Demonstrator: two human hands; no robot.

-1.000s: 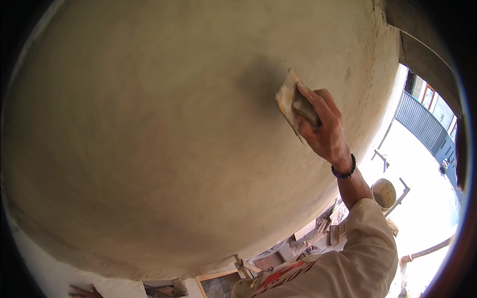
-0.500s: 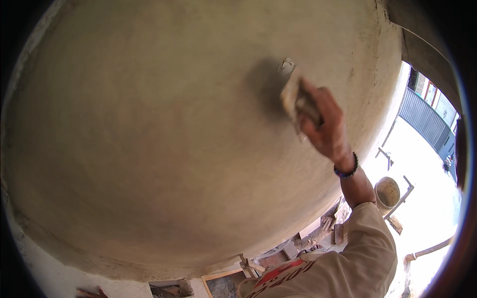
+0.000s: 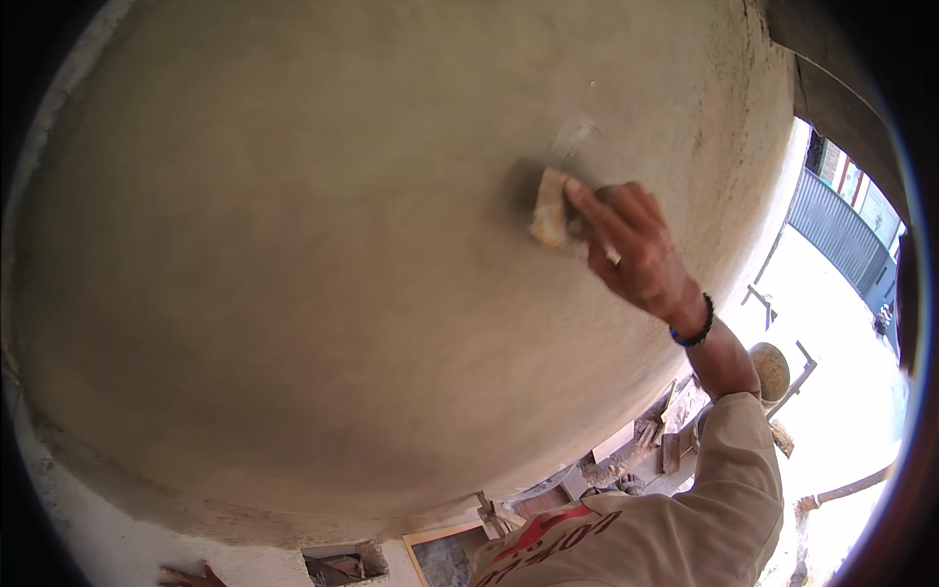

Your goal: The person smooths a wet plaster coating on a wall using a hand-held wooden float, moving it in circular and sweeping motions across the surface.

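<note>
A wide, smooth grey-brown plastered wall fills most of the view. Against its right part my right hand grips a pale yellowish sponge, whose outer face lies at the plaster. Just above the sponge shows a small wet smear of plaster. At the lower left edge, partly cut off, my left hand rests on the pale surface below the plaster with its fingers apart and nothing visible in them.
A round bucket stands on the bright ground at the right, beside wooden pieces. Below the wall are a rectangular recess, a wood-edged frame and scattered boards. A corrugated metal fence stands farther off at the right.
My right hand has turned and moved slightly down with the sponge, whose pale face now shows more. A plaster smear is left on the wall above it. My left hand has hardly moved.
</note>
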